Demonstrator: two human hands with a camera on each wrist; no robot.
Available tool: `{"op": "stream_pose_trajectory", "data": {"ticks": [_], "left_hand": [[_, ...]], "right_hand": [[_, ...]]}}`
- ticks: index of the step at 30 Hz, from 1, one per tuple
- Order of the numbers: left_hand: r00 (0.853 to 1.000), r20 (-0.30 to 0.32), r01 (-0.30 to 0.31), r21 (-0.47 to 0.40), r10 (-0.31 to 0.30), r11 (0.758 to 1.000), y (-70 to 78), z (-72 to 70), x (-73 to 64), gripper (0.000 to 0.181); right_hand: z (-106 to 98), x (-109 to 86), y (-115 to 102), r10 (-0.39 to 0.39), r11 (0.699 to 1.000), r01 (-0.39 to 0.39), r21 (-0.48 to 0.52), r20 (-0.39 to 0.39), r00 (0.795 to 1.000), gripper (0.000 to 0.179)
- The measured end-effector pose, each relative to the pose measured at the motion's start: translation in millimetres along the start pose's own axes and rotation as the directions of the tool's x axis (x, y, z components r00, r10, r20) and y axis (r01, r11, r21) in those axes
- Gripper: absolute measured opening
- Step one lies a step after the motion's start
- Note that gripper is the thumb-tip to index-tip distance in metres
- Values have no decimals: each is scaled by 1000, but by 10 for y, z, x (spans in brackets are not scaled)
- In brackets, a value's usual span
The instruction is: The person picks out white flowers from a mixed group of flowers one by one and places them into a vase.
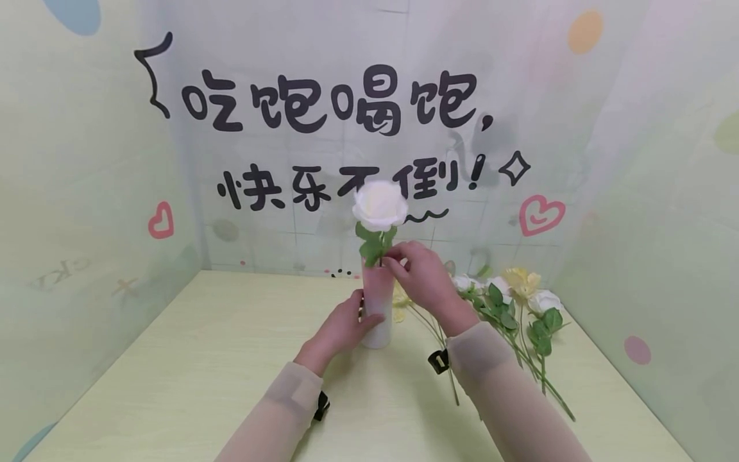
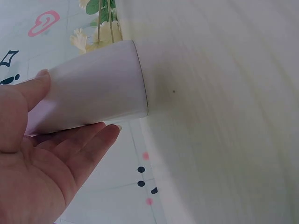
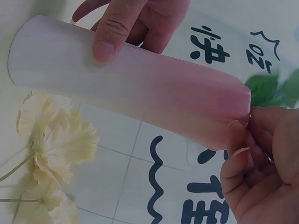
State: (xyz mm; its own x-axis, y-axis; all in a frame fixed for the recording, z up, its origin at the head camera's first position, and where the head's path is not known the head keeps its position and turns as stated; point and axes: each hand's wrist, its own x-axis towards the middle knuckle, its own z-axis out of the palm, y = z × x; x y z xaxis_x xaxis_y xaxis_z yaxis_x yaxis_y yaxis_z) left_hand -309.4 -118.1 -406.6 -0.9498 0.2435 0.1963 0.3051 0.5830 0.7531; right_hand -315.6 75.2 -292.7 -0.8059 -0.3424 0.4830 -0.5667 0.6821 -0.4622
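A tall vase (image 1: pixel 378 292), pink at the top and white below, stands upright on the table. My left hand (image 1: pixel 340 324) holds its lower half, thumb on the near side and fingers around the far side; the left wrist view shows this grip on the white part (image 2: pixel 98 84). From the vase's mouth rises a white rose (image 1: pixel 380 206) with green leaves (image 1: pixel 372 244). At the rim, my right hand (image 1: pixel 424 273) pinches the rose's stem between thumb and fingers. The right wrist view has these fingertips at the pink rim (image 3: pixel 240 100), partly covering the stem. The stem's lower end is hidden inside the vase.
Several white roses (image 1: pixel 545 300) and a yellow flower (image 1: pixel 521 282) lie on the table at the right, long stems pointing forward. More yellow flowers (image 3: pixel 56 140) lie just behind the vase. Printed sheets (image 1: pixel 277 38) wall the table (image 1: pixel 190 359) at the back and sides.
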Motion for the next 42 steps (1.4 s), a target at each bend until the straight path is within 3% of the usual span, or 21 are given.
{"op": "stream_pose_trajectory", "data": {"ticks": [15, 32, 42], "left_hand": [[999, -1, 34, -17, -34, 999, -15, 20, 6, 68], [999, 6, 38, 9, -38, 999, -1, 43, 29, 70], [1000, -3, 31, 6, -31, 999, 8, 34, 12, 70]], "right_hand": [[-62, -172, 96, 36, 998, -34, 44, -42, 998, 23], [-25, -645, 540, 92, 995, -90, 51, -30, 995, 18], [55, -743, 691, 100, 995, -100, 12, -39, 994, 16]]}}
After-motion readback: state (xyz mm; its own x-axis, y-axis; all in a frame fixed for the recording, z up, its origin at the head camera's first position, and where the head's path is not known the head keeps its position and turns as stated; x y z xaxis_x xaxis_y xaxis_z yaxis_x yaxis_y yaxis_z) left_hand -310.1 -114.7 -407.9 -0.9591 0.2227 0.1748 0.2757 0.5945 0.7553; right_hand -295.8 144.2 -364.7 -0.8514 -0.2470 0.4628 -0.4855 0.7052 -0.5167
